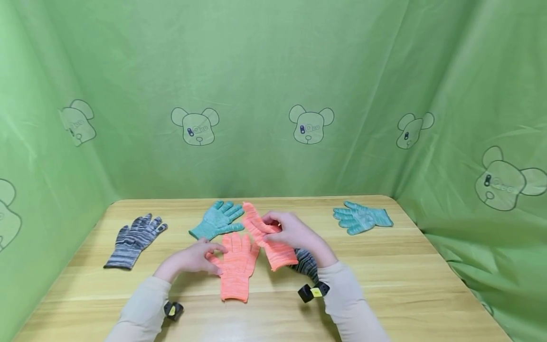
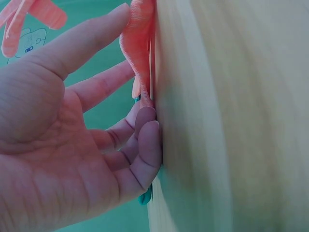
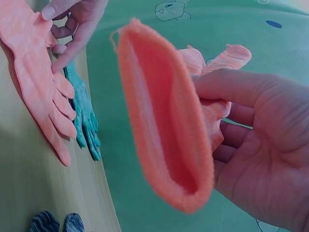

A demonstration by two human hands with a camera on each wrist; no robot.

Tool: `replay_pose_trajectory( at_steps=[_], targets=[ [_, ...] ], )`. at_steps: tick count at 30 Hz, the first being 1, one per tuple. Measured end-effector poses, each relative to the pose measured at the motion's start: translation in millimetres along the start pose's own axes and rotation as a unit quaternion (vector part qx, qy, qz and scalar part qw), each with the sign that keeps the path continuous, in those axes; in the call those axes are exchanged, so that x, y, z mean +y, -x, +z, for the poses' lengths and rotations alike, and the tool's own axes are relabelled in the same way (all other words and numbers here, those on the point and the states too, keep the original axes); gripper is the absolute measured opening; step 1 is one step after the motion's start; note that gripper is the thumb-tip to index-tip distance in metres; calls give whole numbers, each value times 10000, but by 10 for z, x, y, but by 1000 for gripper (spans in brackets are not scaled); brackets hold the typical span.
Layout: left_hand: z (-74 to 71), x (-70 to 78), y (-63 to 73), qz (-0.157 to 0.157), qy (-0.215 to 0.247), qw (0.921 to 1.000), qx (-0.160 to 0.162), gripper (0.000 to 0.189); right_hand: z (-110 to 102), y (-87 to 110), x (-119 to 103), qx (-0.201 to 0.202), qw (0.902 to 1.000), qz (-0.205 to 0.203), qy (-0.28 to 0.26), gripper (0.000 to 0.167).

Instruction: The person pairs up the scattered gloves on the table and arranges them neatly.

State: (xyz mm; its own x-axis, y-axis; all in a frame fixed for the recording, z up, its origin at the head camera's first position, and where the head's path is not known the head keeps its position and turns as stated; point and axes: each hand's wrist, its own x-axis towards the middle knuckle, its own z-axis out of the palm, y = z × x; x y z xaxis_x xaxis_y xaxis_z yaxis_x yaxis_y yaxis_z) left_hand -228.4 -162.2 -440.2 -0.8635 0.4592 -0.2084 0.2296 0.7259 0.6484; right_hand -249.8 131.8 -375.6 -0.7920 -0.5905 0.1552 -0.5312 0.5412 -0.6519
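Note:
A salmon-orange knit glove [image 1: 235, 280] lies flat at the table's middle, cuff toward me, with another orange finger showing along its right side. My left hand [image 1: 194, 260] rests at its left edge, thumb tip against the fabric and the other fingers loosely bent near the tabletop. My right hand [image 1: 295, 232] pinches a second orange glove [image 1: 278, 251] between thumb and fingers, held up and tilted. That glove's open cuff [image 3: 200, 159] faces the camera in the right wrist view. A dark striped glove [image 1: 305, 263] is partly hidden beneath the right forearm and held glove.
A teal glove [image 1: 215, 221] lies behind the flat orange one, and another teal glove [image 1: 361, 217] is at the back right. A black-and-grey striped glove [image 1: 133, 242] lies at the left. Green curtains [image 1: 256, 161] enclose the wooden table [image 1: 406, 285] on the back and sides.

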Motion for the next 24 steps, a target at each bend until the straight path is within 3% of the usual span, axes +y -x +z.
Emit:
replay_pose_trajectory(
  at_steps=[7,24],
  targets=[
    [-1,8,3,57,32,10000,-18,59,73,-46,-14,-36,9999,-102,64,32],
    [-18,-2,13,282,0,9996,-63,58,237,-131,-116,299,9985,401,-201,27]
  ],
)
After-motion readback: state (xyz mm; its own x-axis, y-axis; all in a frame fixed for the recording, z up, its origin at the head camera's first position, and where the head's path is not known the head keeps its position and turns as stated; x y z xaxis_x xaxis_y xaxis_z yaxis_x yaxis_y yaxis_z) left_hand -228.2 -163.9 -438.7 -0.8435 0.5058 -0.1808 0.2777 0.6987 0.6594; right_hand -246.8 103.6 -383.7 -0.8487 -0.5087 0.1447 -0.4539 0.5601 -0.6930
